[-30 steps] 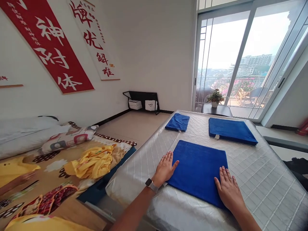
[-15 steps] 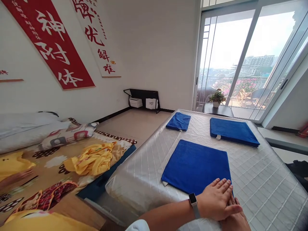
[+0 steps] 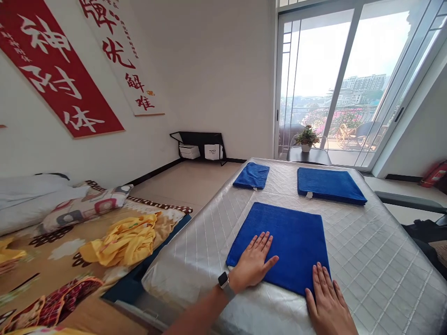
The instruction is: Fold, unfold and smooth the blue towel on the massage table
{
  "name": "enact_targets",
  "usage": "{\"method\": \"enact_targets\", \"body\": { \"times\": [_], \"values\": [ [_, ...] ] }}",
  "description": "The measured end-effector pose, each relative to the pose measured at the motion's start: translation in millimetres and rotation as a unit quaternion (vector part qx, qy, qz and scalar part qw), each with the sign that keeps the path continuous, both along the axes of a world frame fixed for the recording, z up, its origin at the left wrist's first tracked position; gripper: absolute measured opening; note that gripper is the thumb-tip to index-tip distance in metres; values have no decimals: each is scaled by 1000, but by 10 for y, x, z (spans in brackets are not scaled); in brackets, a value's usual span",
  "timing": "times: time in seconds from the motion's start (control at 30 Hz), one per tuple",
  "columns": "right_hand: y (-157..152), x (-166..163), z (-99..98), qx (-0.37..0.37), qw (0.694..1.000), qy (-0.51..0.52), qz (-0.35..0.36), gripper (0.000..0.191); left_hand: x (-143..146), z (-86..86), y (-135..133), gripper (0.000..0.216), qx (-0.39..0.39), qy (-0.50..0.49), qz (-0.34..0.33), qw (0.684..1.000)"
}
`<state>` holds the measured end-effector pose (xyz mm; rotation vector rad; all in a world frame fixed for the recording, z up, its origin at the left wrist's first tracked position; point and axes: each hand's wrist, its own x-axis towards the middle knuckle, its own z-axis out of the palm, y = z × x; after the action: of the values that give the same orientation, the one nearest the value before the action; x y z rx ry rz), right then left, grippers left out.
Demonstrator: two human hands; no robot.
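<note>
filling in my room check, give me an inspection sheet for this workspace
Surface: silver quilted cover, creased along the near side.
Job's things: front blue cloth, lying flat; small blue cloth at back left; thick blue cloth at back right.
Clutter: crumpled yellow cloth and red checked cloth on the patterned bedding, at left.
Hands: left hand flat on the front blue cloth's near left part; right hand at its near right corner; neither grasping.
Cables: nothing seen.
Surroundings: potted plant before the glass door; fire extinguisher at far right.
</note>
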<state>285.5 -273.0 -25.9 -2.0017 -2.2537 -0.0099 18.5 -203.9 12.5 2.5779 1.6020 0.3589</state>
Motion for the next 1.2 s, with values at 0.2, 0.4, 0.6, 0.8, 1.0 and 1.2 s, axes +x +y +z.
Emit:
{"method": "enact_targets", "body": {
  "times": [0.2,0.4,0.6,0.8,1.0,1.2],
  "values": [
    [-52,-64,144,-16,999,27,-8,69,-752,-116,-17,72,17,44,118,992],
    [-92,116,110,43,995,91,-5,62,-1002,-49,-233,59,47,14,136,989],
    [-244,422,80,55,982,173,-57,50,-941,142,-458,42,18,31,280,959],
    [-228,475,182,8,962,263,-79,47,-937,148,-442,38,-46,-9,289,956],
    [-212,444,306,-11,927,359,-108,39,-942,151,-446,33,-38,-159,277,947],
    [-235,223,521,68,854,501,-121,44,-866,263,-510,51,-53,-435,270,858]
  ]
}}
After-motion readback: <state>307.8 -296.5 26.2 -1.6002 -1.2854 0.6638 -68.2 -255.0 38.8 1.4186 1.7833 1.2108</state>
